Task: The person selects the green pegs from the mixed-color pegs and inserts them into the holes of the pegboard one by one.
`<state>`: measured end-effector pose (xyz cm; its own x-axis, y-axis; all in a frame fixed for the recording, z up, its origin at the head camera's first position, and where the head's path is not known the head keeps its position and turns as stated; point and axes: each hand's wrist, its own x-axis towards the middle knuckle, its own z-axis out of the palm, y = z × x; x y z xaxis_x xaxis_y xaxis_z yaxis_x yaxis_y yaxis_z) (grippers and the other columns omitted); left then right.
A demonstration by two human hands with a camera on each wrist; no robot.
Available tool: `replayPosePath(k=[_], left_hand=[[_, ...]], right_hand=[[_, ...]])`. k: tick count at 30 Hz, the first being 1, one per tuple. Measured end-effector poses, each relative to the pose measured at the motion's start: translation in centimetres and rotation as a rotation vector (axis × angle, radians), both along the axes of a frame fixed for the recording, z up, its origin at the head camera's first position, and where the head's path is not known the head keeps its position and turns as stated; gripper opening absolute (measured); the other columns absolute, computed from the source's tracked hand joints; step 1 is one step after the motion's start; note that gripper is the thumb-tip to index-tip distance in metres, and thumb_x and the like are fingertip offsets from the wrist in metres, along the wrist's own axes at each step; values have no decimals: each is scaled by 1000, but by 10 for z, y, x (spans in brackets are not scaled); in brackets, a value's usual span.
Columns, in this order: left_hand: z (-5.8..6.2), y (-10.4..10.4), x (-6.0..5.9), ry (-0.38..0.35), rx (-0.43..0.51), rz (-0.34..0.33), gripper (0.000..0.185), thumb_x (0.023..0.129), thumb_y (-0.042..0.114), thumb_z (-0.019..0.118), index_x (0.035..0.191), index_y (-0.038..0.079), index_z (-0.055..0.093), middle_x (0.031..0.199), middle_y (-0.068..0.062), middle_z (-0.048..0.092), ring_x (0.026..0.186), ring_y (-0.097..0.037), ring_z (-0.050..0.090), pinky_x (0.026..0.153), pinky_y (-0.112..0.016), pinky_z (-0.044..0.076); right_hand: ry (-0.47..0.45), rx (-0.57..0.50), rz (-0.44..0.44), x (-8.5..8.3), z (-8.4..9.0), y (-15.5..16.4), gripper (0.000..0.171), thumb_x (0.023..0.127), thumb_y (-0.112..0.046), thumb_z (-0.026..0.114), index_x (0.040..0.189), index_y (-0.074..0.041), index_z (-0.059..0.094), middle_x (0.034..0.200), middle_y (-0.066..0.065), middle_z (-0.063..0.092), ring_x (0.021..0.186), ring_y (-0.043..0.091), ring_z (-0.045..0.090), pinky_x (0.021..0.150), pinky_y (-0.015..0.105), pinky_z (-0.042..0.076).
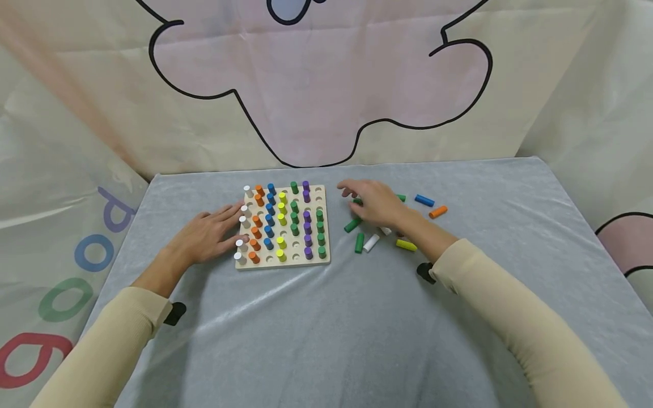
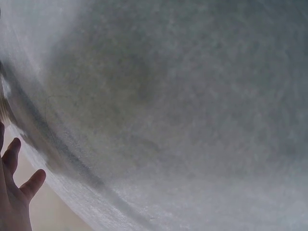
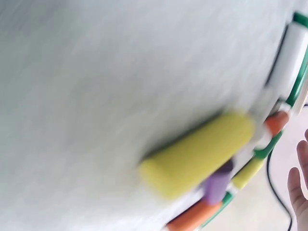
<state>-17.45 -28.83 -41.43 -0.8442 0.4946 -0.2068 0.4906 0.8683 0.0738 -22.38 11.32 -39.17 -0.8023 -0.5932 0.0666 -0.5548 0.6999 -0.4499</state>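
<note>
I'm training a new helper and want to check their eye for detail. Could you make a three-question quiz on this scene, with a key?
1. What colour are the pegs in the leftmost column of the pegboard? A) blue B) white C) yellow
2. True or false: the loose blue peg stands upright.
3. In the head view, where is the left hand?

Key:
1. B, white.
2. False; the blue peg lies on its side on the grey cloth.
3. At the pegboard's left edge.
</note>
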Motion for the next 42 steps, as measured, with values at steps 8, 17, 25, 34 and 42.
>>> replayPosePath(k=[8, 17, 25, 34, 42], left_hand=[[1, 0, 0, 9, 0, -5, 81, 100, 60, 43, 158, 7, 25, 164, -12, 20, 148, -37, 26, 106, -62, 36], [2, -1, 1, 5, 0, -4, 81, 100, 60, 44, 157, 6, 27, 165, -13, 19, 147, -38, 26, 106, -62, 35], [2, 0, 1, 17, 2, -7, 80, 100, 59, 43, 158, 6, 25, 164, -13, 20, 147, -37, 27, 106, -62, 35], [2, 0, 1, 20, -1, -8, 80, 100, 59, 45, 157, 6, 27, 164, -12, 21, 147, -37, 28, 105, -63, 36], [3, 0, 0, 17, 3, -10, 79, 100, 59, 44, 158, 7, 26, 164, -13, 22, 147, -36, 28, 104, -63, 36]], right_hand=[[-45, 40, -70, -11, -1, 37, 48, 94, -8, 65, 140, -5, 52, 123, 11, 67, 116, 31, 60, 98, 51, 46], [-78, 41, -158, -18, -8, 68, 50, 91, -6, 68, 139, -5, 53, 122, 12, 68, 116, 33, 59, 98, 53, 45], [-99, 53, -191, -19, -13, 88, 49, 90, -3, 67, 137, -2, 53, 118, 15, 69, 117, 36, 58, 102, 56, 41], [-60, 68, -198, -15, -19, 100, 44, 89, -2, 68, 131, 0, 56, 115, 19, 70, 112, 38, 61, 97, 57, 44], [-42, 89, -205, -14, -19, 102, 43, 89, -3, 69, 130, 1, 57, 114, 19, 71, 111, 38, 61, 98, 57, 43]])
